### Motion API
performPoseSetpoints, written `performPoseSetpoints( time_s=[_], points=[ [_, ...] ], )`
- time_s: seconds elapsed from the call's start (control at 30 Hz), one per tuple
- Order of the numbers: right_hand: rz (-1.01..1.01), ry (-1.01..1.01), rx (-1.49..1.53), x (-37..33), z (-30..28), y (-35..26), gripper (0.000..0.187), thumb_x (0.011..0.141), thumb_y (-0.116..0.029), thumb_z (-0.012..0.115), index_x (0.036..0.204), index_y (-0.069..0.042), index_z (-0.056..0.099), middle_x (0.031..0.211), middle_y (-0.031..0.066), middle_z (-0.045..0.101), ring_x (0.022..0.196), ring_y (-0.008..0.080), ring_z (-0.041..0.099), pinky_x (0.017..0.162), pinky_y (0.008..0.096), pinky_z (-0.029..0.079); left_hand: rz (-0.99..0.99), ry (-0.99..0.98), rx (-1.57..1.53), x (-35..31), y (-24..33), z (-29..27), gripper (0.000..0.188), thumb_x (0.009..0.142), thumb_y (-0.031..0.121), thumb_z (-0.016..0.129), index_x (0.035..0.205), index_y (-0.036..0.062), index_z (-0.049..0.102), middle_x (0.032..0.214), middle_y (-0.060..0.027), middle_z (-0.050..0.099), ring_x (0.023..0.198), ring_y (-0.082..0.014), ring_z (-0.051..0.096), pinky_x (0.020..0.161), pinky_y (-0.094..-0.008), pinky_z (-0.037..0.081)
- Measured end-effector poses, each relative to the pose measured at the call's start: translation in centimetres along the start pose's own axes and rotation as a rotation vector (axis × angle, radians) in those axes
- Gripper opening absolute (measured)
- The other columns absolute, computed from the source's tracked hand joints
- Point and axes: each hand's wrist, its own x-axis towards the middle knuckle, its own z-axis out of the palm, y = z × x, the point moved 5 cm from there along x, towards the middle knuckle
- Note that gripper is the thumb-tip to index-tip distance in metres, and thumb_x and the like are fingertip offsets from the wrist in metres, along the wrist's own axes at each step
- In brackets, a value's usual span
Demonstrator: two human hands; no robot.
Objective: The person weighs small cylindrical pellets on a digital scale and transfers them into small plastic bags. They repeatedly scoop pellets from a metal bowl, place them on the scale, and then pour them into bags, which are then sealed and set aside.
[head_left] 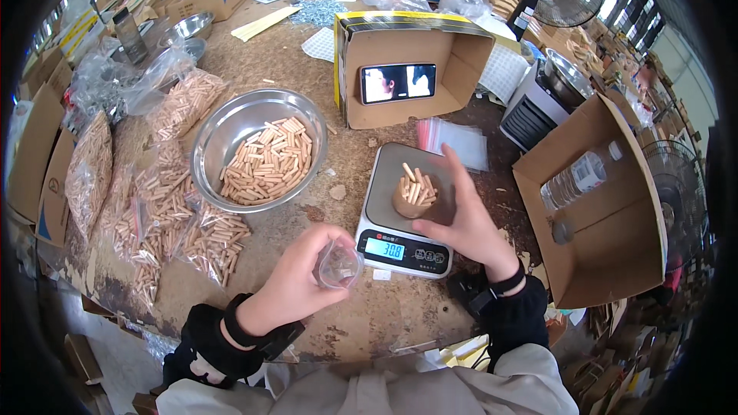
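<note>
— So, reckoning from the right hand [470, 219], which way to the small cup [407, 206]?
— Just to the left, within the spread of thumb and fingers; standing upright on the scale [386, 188], with a roughly vertical long axis. Much nearer to this hand than to the left hand [296, 275].
— Clenched there?
— No, unclenched, with fingers spread; impossible to tell about thumb contact.
— And on the left?
— Grasping a clear cup [340, 264], tilted, just beside the scale's near left corner. Hard to tell whether empty.
— Filled with what, on the scale?
— With wooden pegs [417, 181], sticking up past the rim at mixed angles.
— And farther left?
— Heaped with similar pegs in the steel bowl [218, 138]; packed likewise in clear bags [214, 244] beyond.
— Behind the scale?
— See a phone [397, 83] inside an open cardboard box [465, 58].
</note>
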Motion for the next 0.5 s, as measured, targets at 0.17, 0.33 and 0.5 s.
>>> performPoseSetpoints(
  time_s=[0.17, 0.33, 0.5],
  points=[
    [-0.06, 0.004, -0.293, 1.2, 1.8, 1.2, 0.102, 0.068, -0.012, 0.085, 0.151, -0.003, 0.027, 0.132, 0.0158, 0.053, 0.121, 0.0271, 0.051, 0.107, 0.0396, 0.037, -0.109, -0.133, -0.075, 0.0, -0.9, 1.7, 0.049, 0.075, 0.003, 0.079, 0.115, 0.0057, 0.052, 0.102, -0.0031, 0.06, 0.096, -0.0096, 0.059, 0.081, -0.0254, 0.049],
    [-0.12, -0.084, 0.14, 0.1, 2.5, -0.9, 0.102, 0.063, -0.017, 0.084, 0.15, -0.006, 0.032, 0.115, 0.0188, 0.063, 0.104, 0.0366, 0.061, 0.096, 0.0431, 0.046, -0.094, -0.117, -0.103, -0.1, -1.6, 2.2, 0.05, 0.073, 0.002, 0.078, 0.116, 0.0039, 0.052, 0.103, -0.0071, 0.063, 0.096, -0.0139, 0.063, 0.082, -0.0289, 0.051],
    [-0.397, -0.292, 0.039, -1.9, 3.3, -5.6, 0.105, 0.058, -0.017, 0.078, 0.151, -0.006, 0.031, 0.106, 0.017, 0.066, 0.087, 0.034, 0.066, 0.075, 0.0383, 0.054, -0.037, -0.115, -0.219, 0.0, -1.0, 1.9, 0.055, 0.073, 0.002, 0.077, 0.121, 0.0021, 0.052, 0.107, -0.0078, 0.062, 0.099, -0.0151, 0.062, 0.087, -0.0298, 0.05]
  ],
)
